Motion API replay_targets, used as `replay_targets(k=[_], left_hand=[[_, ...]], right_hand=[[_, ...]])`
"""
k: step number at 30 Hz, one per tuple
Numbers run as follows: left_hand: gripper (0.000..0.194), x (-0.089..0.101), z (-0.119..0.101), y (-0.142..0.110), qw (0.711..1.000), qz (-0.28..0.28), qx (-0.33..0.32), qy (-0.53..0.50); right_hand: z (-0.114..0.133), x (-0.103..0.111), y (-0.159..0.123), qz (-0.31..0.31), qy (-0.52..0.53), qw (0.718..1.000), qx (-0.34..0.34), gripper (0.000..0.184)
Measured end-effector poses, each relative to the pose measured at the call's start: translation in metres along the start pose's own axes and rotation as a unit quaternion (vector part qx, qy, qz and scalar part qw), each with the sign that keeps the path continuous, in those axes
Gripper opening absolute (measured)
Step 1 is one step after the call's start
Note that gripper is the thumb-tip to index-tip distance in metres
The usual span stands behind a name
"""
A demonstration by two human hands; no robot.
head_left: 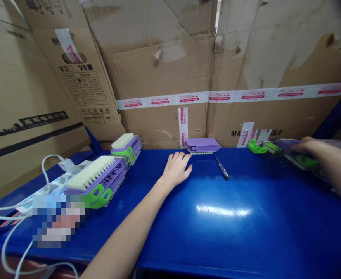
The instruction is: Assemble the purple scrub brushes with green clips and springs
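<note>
My left hand (176, 169) rests palm down on the blue table, fingers loosely spread, thumb apart, nothing in it. Just beyond its fingertips lies a purple brush piece (203, 145) with pale bristles underneath. A small screwdriver (223, 169) with a clear handle is to the right of that hand. At the far right my right hand (311, 146) is over purple and green brush parts (304, 161). Motion blur smears its fingers, so its grip on them is unclear. Beside those parts are a bright green bracket (257, 147) and a green-topped piece (272, 147).
Purple and green brushes with cream bristles (91, 174) stand stacked at the left, another stack (124, 143) behind them. White cables (10, 217) and a power strip (36, 195) run along the left edge. Cardboard (164, 69) walls the back of the blue table (217, 240).
</note>
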State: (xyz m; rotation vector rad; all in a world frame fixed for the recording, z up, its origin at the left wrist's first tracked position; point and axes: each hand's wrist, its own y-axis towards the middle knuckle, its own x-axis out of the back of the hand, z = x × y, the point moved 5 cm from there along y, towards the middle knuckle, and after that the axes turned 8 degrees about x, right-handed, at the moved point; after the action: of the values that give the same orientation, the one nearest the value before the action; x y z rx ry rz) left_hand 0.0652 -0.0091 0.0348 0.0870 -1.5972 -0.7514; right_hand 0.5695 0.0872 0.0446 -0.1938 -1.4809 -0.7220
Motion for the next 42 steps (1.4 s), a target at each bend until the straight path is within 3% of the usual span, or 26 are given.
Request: replay_targets(k=[2,3,11,18,24,28,31,36,39,42], left_hand=[[0.032,0.000,0.000,0.000,1.000,0.003,-0.001,0.000],[0.032,-0.001,0.000,0.000,1.000,0.006,-0.002,0.000],[0.033,0.001,-0.002,0.000,1.000,0.018,0.003,-0.002],[0.033,0.002,-0.002,0.000,1.000,0.009,0.001,-0.004],[0.034,0.004,-0.004,0.000,1.000,-0.007,0.003,0.003],[0.039,0.008,-0.003,0.001,0.999,-0.038,0.026,-0.004],[0.048,0.016,-0.001,0.001,0.993,-0.107,0.037,-0.023],[0.064,0.033,-0.001,-0.005,0.965,-0.261,0.023,-0.018],[0.069,0.040,-0.004,-0.008,0.958,-0.286,-0.011,-0.013],[0.073,0.045,-0.006,-0.008,0.962,-0.267,-0.045,-0.011]], right_hand=[[-0.003,-0.004,-0.003,0.112,0.024,0.993,-0.030,0.044],[-0.004,-0.002,-0.007,0.138,0.036,0.989,-0.037,0.051],[0.016,0.054,-0.043,0.013,0.028,0.997,-0.075,0.055],[0.055,0.102,-0.069,-0.016,0.004,0.999,-0.029,0.059],[0.094,0.139,-0.109,-0.190,0.034,0.978,0.076,0.064],[0.128,0.155,-0.141,-0.233,0.094,0.949,0.189,0.066],[0.155,0.160,-0.165,-0.218,0.162,0.920,0.282,0.064],[0.199,0.158,-0.209,-0.142,0.238,0.866,0.417,0.062],[0.220,0.148,-0.234,-0.078,0.269,0.834,0.475,0.061],[0.238,0.134,-0.257,-0.016,0.281,0.804,0.523,0.063]])
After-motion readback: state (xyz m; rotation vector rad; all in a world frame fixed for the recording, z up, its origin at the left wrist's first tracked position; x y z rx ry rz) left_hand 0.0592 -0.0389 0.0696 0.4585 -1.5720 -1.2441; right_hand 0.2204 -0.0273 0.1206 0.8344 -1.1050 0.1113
